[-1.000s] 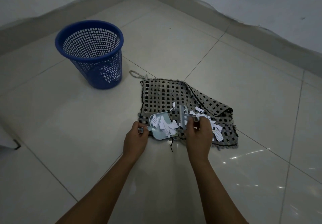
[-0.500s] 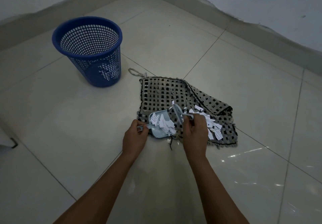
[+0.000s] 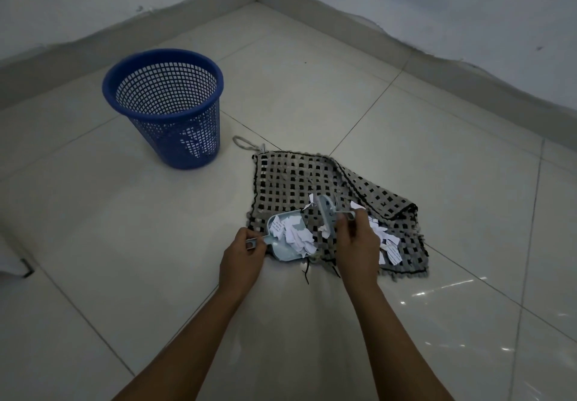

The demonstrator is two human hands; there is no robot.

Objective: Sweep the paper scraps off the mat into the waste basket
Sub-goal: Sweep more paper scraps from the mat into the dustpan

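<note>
Gripping the dustpan handle, left hand steadies it at the mat edge; right hand holds a small brush, probably lifted. Pan part-filled; more scraps remain on the mat right of the hand. Basket well apart, nothing tipped yet. Brush now farther from the pan than half a second ago.

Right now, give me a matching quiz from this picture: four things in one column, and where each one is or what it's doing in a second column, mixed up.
Things:
1. waste basket
2. dustpan
3. brush
4. mat

States:
A. held by the right hand
B. far right corner folded over
C. standing upright on the floor tiles
D. loaded with paper scraps, left hand on its handle

Pairs: 1-C, 2-D, 3-A, 4-B
</note>
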